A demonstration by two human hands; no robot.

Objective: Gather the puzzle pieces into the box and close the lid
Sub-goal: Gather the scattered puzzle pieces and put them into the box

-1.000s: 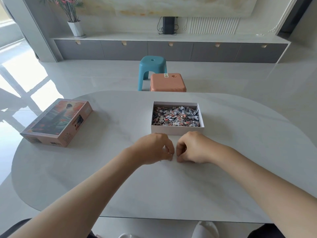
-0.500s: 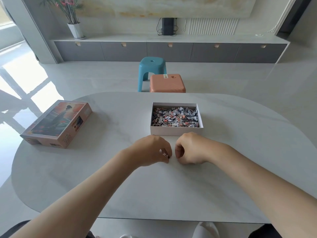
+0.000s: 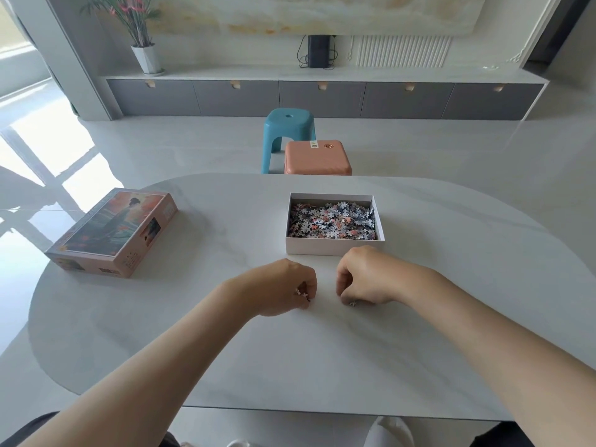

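Lid [image 3: 111, 232] bears a painted figure; its small print is unreadable.

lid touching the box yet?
Apart. The head view shows the lid lying at the table's left, with a wide stretch of bare table between it and the open box.

Bare forearms [image 3: 154, 375], dark garment [image 3: 29, 429] at the lap — white shoe [image 3: 390, 430]

I'm squinting at the small print on the lid [image 3: 109, 232] and the sticker [image 3: 312, 144] on the orange stool [image 3: 317, 161], but nothing's coming through legibly.
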